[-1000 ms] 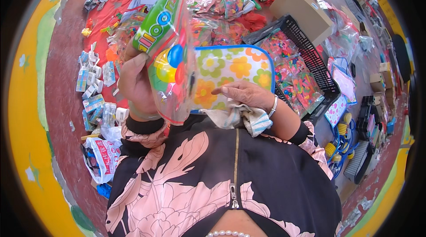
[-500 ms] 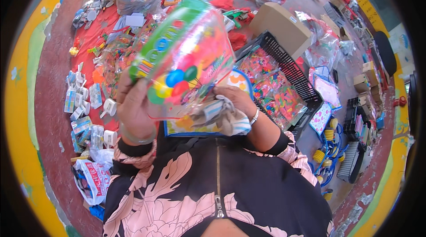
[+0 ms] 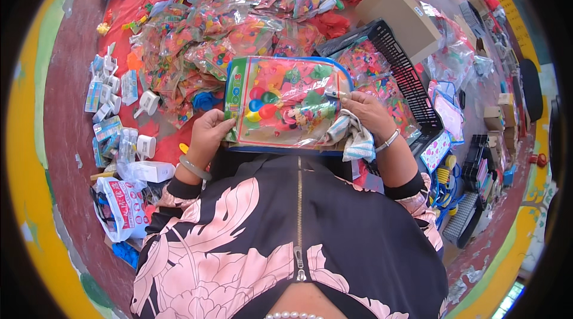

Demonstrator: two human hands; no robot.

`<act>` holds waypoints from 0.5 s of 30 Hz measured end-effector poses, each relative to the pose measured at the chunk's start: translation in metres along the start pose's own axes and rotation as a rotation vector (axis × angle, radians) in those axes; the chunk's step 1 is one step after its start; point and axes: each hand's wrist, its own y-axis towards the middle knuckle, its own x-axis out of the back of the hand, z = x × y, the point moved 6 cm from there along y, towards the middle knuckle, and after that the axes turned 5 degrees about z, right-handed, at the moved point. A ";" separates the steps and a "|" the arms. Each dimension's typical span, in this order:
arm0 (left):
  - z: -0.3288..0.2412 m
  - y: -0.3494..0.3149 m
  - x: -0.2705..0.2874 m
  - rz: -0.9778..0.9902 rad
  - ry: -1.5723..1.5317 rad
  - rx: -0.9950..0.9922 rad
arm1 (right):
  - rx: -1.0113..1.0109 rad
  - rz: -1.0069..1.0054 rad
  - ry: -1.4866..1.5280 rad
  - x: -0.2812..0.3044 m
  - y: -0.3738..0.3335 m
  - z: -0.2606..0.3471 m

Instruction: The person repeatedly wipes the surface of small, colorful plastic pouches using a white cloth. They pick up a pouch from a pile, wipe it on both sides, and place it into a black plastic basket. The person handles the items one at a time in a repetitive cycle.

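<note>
A clear plastic packet of balloons [image 3: 289, 101], with a green band at its left end, lies flat in front of me on a blue-edged board [image 3: 343, 71]. My left hand [image 3: 209, 132] is closed on the packet's left edge, thumb on top. At its right edge my right hand [image 3: 371, 114] pinches the packet. A striped grey and white cloth [image 3: 357, 141] hangs below the right fingers; whether they grip it too I cannot tell. Just beyond the board lies a heap of similar balloon packets [image 3: 206, 38] on red sheeting.
To the right, a black plastic crate [image 3: 412, 83] holds more packets, with a cardboard box [image 3: 399, 20] behind it. White plugs and small boxes [image 3: 110, 95] line the left side, above a white carrier bag [image 3: 123, 206]. Blue cords with yellow parts [image 3: 443, 181] lie at lower right.
The packet, raised and tilted before, has come down flat onto the board. Both my hands have spread to its two ends, and the heap behind has come into sight.
</note>
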 end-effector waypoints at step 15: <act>-0.004 0.011 -0.005 0.057 0.040 0.181 | -0.195 0.029 0.221 -0.025 -0.029 -0.019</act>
